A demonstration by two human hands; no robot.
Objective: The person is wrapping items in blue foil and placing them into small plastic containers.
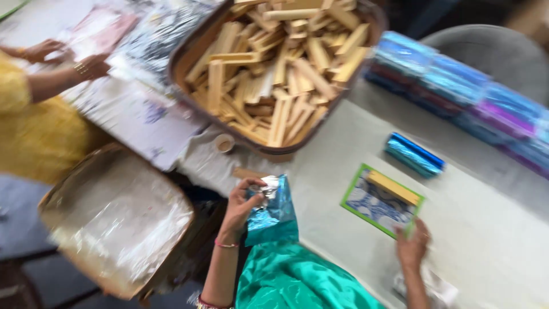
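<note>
Motion blur softens everything, and the person's right forearm is cut off by the bottom edge. The left hand (243,206) pinches a crinkled blue foil pouch (273,213) at its silvery top, above a green garment. The right hand (413,246) rests fingertips on the near corner of a flat green-edged card (380,201) bearing a pale wooden stick (393,187). Beyond lie a shiny blue foil roll (414,154) and a basket (183,57) heaped with wooden sticks. Bare pale tabletop (492,240) stretches rightward. A co-worker's hand (91,66) touches papers far left.
</note>
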